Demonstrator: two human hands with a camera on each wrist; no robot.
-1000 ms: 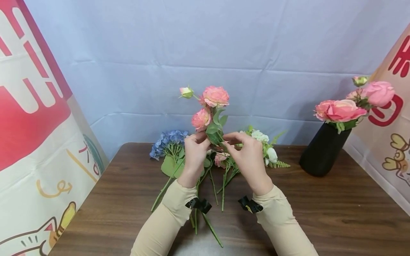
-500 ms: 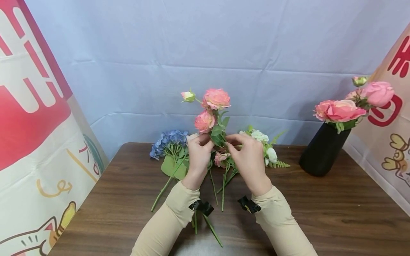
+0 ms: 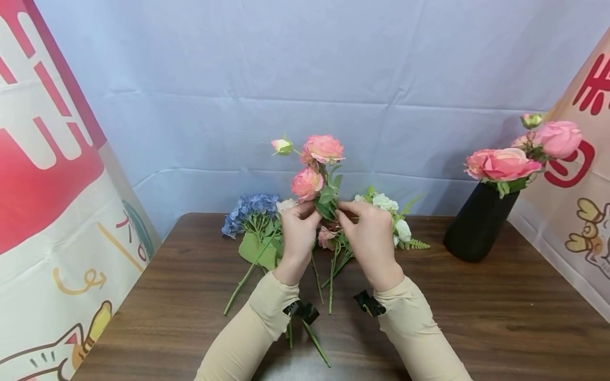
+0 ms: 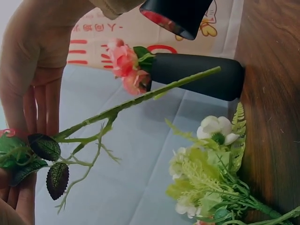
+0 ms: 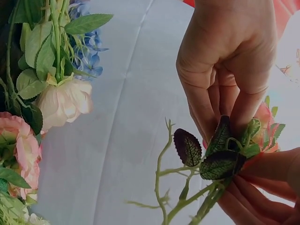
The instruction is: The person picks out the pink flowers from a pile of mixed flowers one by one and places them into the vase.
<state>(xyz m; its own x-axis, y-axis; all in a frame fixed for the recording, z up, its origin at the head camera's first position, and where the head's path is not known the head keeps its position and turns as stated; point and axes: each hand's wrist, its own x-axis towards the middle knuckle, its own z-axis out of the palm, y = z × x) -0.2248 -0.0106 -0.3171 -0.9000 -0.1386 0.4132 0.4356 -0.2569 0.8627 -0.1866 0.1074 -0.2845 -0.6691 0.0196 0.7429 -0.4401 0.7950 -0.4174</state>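
Note:
A pink rose spray (image 3: pixel 322 150) with two blooms, a pale bud and green leaves stands upright between both hands. My left hand (image 3: pixel 299 235) pinches it low on the leafy part with thumb and fingers. From the other side my right hand (image 3: pixel 373 238) pinches among the leaves, its fingertips close to the left ones. Below the fingers, the bare green stem (image 4: pixel 145 97) and thin side twigs show in the left wrist view. Dark-veined leaves (image 5: pixel 222 164) sit right at the fingertips in the right wrist view.
Blue hydrangea (image 3: pixel 252 214), a cream bloom (image 5: pixel 65 103), another pink flower (image 3: pixel 326 237) and white flowers with fern (image 3: pixel 402 230) lie on the brown table (image 3: pixel 476 312). A black vase (image 3: pixel 478 225) holding pink roses (image 3: pixel 505 164) stands at right.
The rose spray has moved slightly down and to the right. My left hand has shifted right with it, nearer to my right hand, which has barely moved.

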